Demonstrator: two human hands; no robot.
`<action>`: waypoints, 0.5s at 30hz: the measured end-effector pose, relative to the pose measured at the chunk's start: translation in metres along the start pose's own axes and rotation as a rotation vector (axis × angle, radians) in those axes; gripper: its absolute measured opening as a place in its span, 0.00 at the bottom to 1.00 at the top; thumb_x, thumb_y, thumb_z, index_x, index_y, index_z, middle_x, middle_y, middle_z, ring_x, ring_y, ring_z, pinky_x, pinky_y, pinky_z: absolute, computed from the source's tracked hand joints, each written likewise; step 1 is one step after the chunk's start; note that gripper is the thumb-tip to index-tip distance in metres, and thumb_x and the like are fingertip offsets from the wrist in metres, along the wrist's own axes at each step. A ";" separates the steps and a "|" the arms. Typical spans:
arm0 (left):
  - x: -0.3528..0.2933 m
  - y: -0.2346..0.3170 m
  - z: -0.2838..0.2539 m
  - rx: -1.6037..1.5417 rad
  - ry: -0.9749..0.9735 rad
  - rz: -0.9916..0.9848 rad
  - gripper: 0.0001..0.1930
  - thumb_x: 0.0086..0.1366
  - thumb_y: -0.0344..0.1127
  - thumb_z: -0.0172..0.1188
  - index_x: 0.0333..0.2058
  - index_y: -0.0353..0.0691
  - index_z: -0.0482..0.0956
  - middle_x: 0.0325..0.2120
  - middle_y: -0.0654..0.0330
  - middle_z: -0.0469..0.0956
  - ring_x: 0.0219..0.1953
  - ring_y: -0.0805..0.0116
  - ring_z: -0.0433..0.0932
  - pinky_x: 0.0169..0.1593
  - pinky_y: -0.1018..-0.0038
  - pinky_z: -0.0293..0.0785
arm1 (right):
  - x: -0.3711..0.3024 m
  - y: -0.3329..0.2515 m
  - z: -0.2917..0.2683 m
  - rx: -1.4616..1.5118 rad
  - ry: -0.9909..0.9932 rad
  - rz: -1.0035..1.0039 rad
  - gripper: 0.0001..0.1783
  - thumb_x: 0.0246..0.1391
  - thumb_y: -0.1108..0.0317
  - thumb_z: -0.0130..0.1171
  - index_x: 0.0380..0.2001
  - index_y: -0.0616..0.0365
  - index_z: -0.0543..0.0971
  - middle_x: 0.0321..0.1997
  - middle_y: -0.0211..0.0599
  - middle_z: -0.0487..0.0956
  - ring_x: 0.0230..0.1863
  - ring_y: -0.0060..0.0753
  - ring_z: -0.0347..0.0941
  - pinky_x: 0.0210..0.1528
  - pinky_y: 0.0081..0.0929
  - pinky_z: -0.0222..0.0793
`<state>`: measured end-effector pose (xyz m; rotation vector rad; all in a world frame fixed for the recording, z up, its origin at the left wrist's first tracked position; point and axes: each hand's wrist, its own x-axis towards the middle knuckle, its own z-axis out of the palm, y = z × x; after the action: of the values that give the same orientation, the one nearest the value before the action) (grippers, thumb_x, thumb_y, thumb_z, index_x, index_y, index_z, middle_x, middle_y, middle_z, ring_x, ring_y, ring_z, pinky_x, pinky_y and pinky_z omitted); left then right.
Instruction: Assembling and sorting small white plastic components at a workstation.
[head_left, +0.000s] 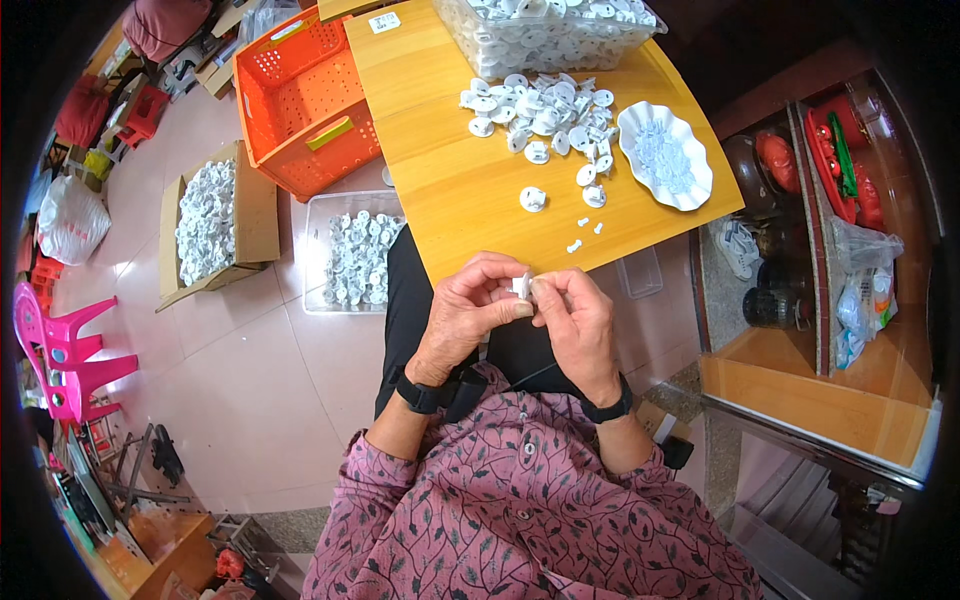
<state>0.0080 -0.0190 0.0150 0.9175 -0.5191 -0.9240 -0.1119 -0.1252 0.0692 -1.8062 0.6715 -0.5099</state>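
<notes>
Just off the near edge of the yellow wooden table [440,200], my left hand [462,312] pinches a small white plastic part [521,285] between thumb and fingers. My right hand [582,322] is closed in a pinch against the right side of that part; whatever its fingertips hold is hidden. On the table lies a heap of round white plastic parts [545,112], with one single part [533,199] nearer to me. A few tiny white pieces [574,246] lie close to the edge. To the right, a wavy-rimmed white dish [630,122] holds small clear pieces [664,158].
A clear bin [560,58] full of white parts stands at the table's back. Left of the table are an orange crate [300,165], a cardboard box [262,215] and a clear tub [315,240]. Pink stools [80,350] sit far left, wooden shelving [800,400] at right.
</notes>
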 end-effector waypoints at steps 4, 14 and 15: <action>0.001 0.002 0.002 -0.036 0.001 -0.010 0.19 0.54 0.21 0.71 0.46 0.33 0.80 0.43 0.61 0.76 0.46 0.71 0.77 0.52 0.74 0.76 | 0.000 0.010 -0.001 0.106 0.044 -0.007 0.07 0.65 0.71 0.56 0.35 0.65 0.74 0.29 0.34 0.78 0.25 0.21 0.75 0.27 0.21 0.71; -0.009 0.021 -0.044 0.005 0.413 0.058 0.16 0.60 0.23 0.66 0.48 0.32 0.79 0.38 0.60 0.82 0.38 0.73 0.80 0.46 0.77 0.77 | 0.001 0.035 -0.018 -0.297 0.200 -0.197 0.03 0.60 0.76 0.57 0.37 0.64 0.75 0.33 0.43 0.75 0.30 0.39 0.76 0.32 0.31 0.72; -0.011 0.023 -0.058 0.003 0.484 0.082 0.16 0.60 0.23 0.66 0.48 0.32 0.79 0.38 0.59 0.82 0.38 0.72 0.81 0.46 0.76 0.78 | 0.003 0.036 -0.022 -0.394 0.238 -0.255 0.04 0.59 0.77 0.57 0.37 0.64 0.76 0.35 0.45 0.75 0.33 0.43 0.76 0.34 0.34 0.72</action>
<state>0.0551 0.0224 0.0035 1.0722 -0.1418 -0.5969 -0.1311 -0.1515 0.0420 -2.2406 0.7450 -0.8173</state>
